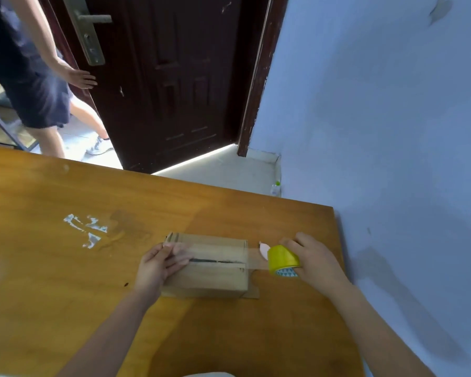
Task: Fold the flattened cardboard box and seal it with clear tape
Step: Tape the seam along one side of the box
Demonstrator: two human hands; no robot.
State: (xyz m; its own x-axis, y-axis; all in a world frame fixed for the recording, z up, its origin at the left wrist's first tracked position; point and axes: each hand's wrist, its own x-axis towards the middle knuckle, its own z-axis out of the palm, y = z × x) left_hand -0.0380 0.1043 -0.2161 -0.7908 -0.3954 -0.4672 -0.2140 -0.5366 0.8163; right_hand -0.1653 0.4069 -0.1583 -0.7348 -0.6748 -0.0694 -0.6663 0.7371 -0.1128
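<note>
A folded cardboard box (212, 270) sits on an orange-brown wooden table (65, 281), near the table's right side and close to the person wearing the camera. The box's top flaps meet along a dark seam running left to right, and a small cardboard flap sticks out flat on the table at the box's near right corner.

The left hand (161, 263) rests on the left end of the box top, fingers stretched out nearly straight and pressing down on the end of a strip of clear tape (253, 258) laid along the seam. The strip runs rightward across the top, past the box's right edge, to a tape roll (283, 261) with a yellow core and a patterned teal-and-white inner face. The right hand (314, 258) grasps that roll with curled fingers, holding it just off the right side of the box, above the table. A small whitish scrap shows at the far side of the roll; what it is cannot be told.

Farther left on the table lie crumpled bits of clear tape stuck to the surface (86, 229). Beyond the table's far edge a dark brown door (174, 77) stands partly open, and a second person in dark clothes (30, 77) stands in the doorway with an outstretched hand at the door's edge. A pale blue wall (378, 118) fills the right side, with a small bottle (275, 188) on the floor at its foot.
</note>
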